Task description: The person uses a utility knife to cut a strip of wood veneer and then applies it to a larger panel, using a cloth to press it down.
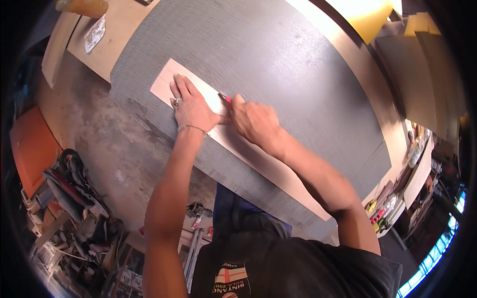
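Observation:
A long, pale wooden strip (161, 88) lies slantwise across a large grey sheet (308, 84) with a fine wood-like grain. My left hand (193, 110) is pressed flat on the strip near its far-left end, fingers stretched out, a ring on one finger. Just right of it, my right hand (256, 120) is closed around a small red utility knife (227, 99). The knife's dark tip meets the strip's far long edge where it borders the grey sheet. Most of the knife's handle is hidden in my fist.
The grey sheet rests on a pale wooden board (367, 69). Tools and bits (380, 214) sit along the right edge. Yellow-lit panels (365, 20) stand at the upper right. On the floor at left are an orange panel (34, 149) and a heap of scraps (79, 193).

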The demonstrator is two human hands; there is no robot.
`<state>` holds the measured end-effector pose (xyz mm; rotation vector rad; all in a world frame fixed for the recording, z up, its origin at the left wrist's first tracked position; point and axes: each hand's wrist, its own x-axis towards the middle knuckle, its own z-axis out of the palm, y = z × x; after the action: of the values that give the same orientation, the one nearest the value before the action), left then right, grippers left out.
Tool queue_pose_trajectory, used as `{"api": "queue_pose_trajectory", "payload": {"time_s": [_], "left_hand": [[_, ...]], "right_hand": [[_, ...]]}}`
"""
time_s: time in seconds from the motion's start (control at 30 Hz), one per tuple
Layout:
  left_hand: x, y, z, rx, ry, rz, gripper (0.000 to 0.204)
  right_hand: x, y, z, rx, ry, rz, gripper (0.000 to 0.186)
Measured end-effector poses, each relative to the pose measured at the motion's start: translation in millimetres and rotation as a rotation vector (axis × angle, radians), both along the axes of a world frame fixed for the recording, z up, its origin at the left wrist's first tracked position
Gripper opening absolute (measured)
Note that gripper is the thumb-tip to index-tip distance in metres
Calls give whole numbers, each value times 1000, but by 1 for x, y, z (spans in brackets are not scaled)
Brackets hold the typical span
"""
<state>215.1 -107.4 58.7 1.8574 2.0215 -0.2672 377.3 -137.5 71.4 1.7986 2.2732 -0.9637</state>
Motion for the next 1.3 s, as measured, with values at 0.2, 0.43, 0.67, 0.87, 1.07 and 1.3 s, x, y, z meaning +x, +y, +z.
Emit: {"api": "queue_pose_trajectory", "payload": {"time_s": [0.2,0.43,0.67,0.87,1.07,1.3], "left_hand": [[14,-56,-21,145,56,-96,133],[75,-132,-48,-43,-124,-139,144],[70,-134,-81,-144,-105,-179,148],[66,-126,-100,-204,-533,-198,136],[82,-138,-75,134,-3,-187,138],[100,-126,-29,53,-67,-28,146]], "right_hand": [[-4,-6,8,17,-21,13,23],[-13,-6,14,7,-65,26,27],[-8,-8,7,3,-26,-4,27],[8,-11,-2,20,74,26,28],[47,-40,-11,28,198,25,28],[98,-91,-22,61,218,13,16]]}}
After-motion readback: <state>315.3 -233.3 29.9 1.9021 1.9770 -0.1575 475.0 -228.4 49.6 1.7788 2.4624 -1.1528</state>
